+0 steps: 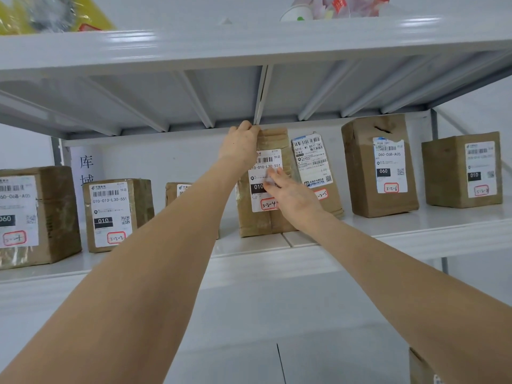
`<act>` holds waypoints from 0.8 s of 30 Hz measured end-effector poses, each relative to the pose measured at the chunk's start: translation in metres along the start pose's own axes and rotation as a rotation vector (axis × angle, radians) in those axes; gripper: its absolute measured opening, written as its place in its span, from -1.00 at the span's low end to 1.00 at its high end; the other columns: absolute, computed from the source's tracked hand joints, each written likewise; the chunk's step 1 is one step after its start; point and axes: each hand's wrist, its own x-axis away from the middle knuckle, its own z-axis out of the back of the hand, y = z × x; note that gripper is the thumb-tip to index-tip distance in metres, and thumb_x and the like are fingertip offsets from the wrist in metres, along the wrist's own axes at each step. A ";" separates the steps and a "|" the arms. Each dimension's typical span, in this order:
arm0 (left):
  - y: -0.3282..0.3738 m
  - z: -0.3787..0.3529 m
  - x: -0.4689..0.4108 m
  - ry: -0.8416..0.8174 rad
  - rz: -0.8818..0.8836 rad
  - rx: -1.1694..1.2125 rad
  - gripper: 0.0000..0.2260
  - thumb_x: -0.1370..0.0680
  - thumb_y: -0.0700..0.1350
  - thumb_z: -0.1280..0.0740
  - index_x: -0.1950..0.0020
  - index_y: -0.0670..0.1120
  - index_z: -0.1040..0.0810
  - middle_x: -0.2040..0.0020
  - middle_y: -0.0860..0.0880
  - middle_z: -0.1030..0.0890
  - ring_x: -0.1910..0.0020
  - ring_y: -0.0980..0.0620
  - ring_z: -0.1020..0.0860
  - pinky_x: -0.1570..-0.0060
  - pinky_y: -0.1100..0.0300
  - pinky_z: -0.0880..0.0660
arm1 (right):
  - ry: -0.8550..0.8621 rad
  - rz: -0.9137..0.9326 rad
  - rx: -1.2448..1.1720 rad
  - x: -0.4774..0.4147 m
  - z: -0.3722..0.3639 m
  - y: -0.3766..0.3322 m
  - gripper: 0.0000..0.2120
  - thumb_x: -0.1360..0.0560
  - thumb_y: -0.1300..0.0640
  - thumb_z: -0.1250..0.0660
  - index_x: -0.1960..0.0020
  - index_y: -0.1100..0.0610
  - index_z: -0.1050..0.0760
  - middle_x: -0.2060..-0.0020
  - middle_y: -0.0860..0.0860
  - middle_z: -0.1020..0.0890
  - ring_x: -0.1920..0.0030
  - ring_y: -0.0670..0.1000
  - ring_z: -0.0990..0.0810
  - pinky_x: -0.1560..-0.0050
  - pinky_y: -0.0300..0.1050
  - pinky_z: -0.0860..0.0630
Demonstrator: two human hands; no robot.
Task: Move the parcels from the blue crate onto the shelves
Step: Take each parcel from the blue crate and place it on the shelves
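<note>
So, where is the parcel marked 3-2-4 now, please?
Head view, centre: the 3-2-4 parcel stands on the white shelf, just left of the 3-2-5 parcel, left hand gripping its top.

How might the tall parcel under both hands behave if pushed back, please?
Likely to tip: the parcel stands tall on a narrow base. Its taped cardboard looks stiff. The left hand gripping its top should steady it.

a crinkled yellow plastic bag lies at the upper left, with a blurred grey, silvery wad against it. further right, a white paper cup with a green mark stands just beside a clear plastic bag of red-and-white packets. lower down, a white paper sheet with black characters hangs on the pale wall.
</note>
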 end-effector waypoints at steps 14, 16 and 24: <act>-0.003 -0.011 -0.004 0.031 -0.014 -0.017 -0.52 -0.55 -0.27 -0.27 -0.46 -0.10 -0.27 -0.34 -0.08 -0.36 -0.31 -0.12 -0.34 -0.21 0.12 -0.35 | -0.011 -0.008 0.042 -0.006 -0.006 0.000 -0.41 -0.57 0.41 -0.14 -0.54 0.12 -0.10 -0.56 0.04 0.11 -0.55 0.03 0.09 -0.43 -0.04 -0.22; -0.002 -0.012 -0.003 0.037 -0.004 -0.020 -0.52 -0.55 -0.27 -0.28 -0.45 -0.10 -0.27 -0.33 -0.09 -0.37 -0.30 -0.11 -0.35 -0.18 0.11 -0.37 | -0.013 -0.011 0.044 -0.006 -0.005 -0.002 -0.42 -0.57 0.40 -0.13 -0.53 0.12 -0.10 -0.56 0.04 0.11 -0.55 0.04 0.09 -0.42 -0.05 -0.22; -0.004 -0.014 0.000 0.060 -0.020 -0.003 -0.51 -0.52 -0.30 -0.30 -0.43 -0.11 -0.31 -0.30 -0.09 -0.40 -0.28 -0.11 -0.38 -0.16 0.12 -0.36 | -0.011 -0.022 0.035 -0.004 -0.006 -0.005 -0.40 -0.56 0.41 -0.14 -0.53 0.13 -0.09 -0.56 0.03 0.10 -0.55 0.02 0.08 -0.41 -0.04 -0.25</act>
